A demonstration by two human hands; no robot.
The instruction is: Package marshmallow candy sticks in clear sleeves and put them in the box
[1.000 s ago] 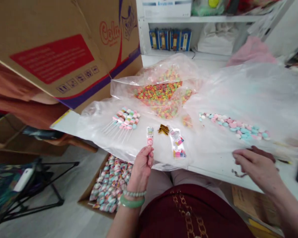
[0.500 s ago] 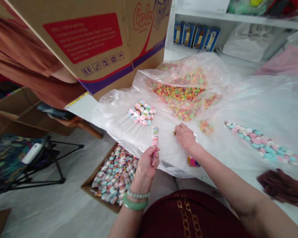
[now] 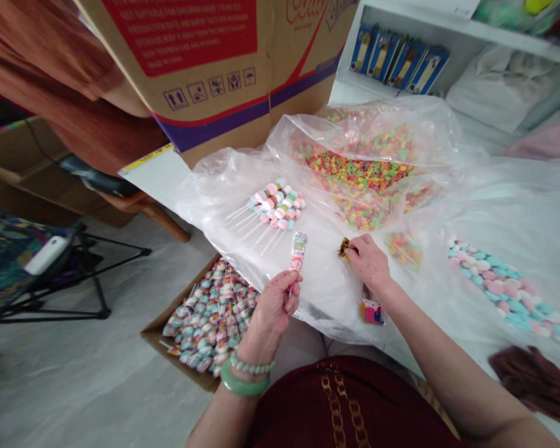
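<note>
My left hand is closed round the lower end of a candy stick in a printed clear wrapper, held upright above the plastic sheet. To its right, my right hand pinches a small bunch of shiny gold twist ties at its fingertips. Beyond the left hand lie several marshmallow skewers on white sticks, unwrapped. Near my right forearm a small stack of colourful printed wrappers rests by the table edge.
A clear bag of coloured candy rings lies behind. Loose pastel marshmallows spread at right, near a brown cloth. A cardboard box of wrapped candy sticks stands below left. A tall carton blocks the back left, beside another person's sleeve.
The view has shifted slightly. My right hand has lifted a little off the sheet, showing more of the gold twist ties. The left hand still holds the wrapped candy stick.
</note>
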